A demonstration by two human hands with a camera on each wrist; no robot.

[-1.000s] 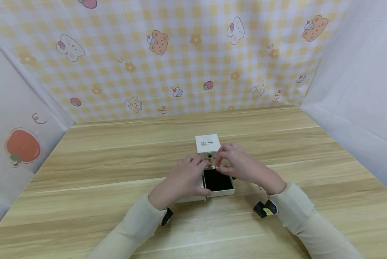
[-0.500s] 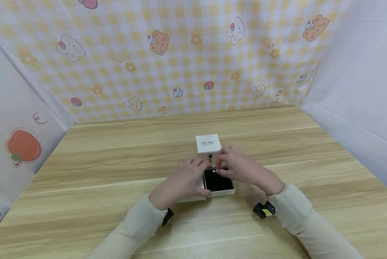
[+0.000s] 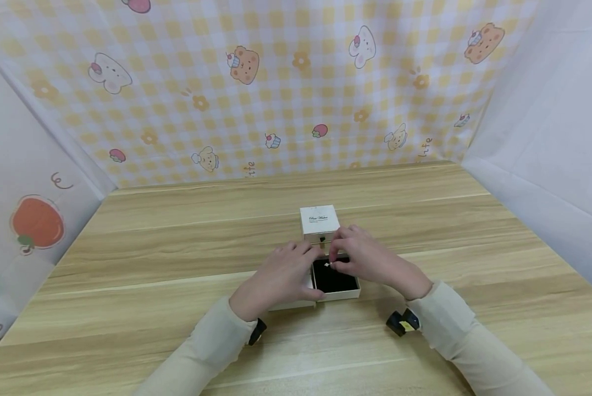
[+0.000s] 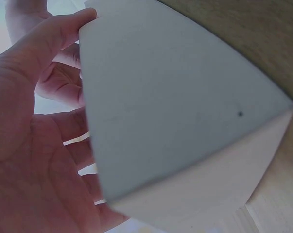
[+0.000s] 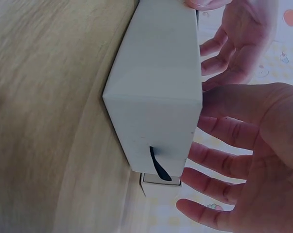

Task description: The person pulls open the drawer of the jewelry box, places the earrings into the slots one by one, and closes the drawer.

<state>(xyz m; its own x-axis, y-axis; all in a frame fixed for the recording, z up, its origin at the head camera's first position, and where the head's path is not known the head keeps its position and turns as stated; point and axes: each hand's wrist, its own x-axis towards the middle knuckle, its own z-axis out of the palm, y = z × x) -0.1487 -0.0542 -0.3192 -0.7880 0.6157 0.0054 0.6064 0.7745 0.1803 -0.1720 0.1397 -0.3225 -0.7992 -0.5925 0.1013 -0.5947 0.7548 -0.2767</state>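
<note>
A white drawer-style jewelry box [image 4: 175, 92] lies on the table, its drawer [image 3: 337, 296] slid out to the right, showing a black lining [image 3: 332, 280]. My left hand [image 3: 278, 278] spans the box from above, thumb on the near edge and fingers on the far side. Over the back of the lining, thumb and forefinger of my right hand [image 3: 367, 258] pinch a tiny shiny piece of jewelry [image 3: 327, 264], too small to tell its kind. In the right wrist view, a black ribbon pull [image 5: 158, 165] sticks out of the drawer's end; the jewelry is hidden there.
Just behind the drawer stands a smaller white box [image 3: 319, 220] with black lettering on top and a dark pull on its front. The wooden table [image 3: 202, 231] meets a yellow checked cloth [image 3: 286, 99] at the back.
My right hand has brought the shiny piece slightly nearer, from the drawer's back rim to over the black lining. The left hand holds its place on the box.
</note>
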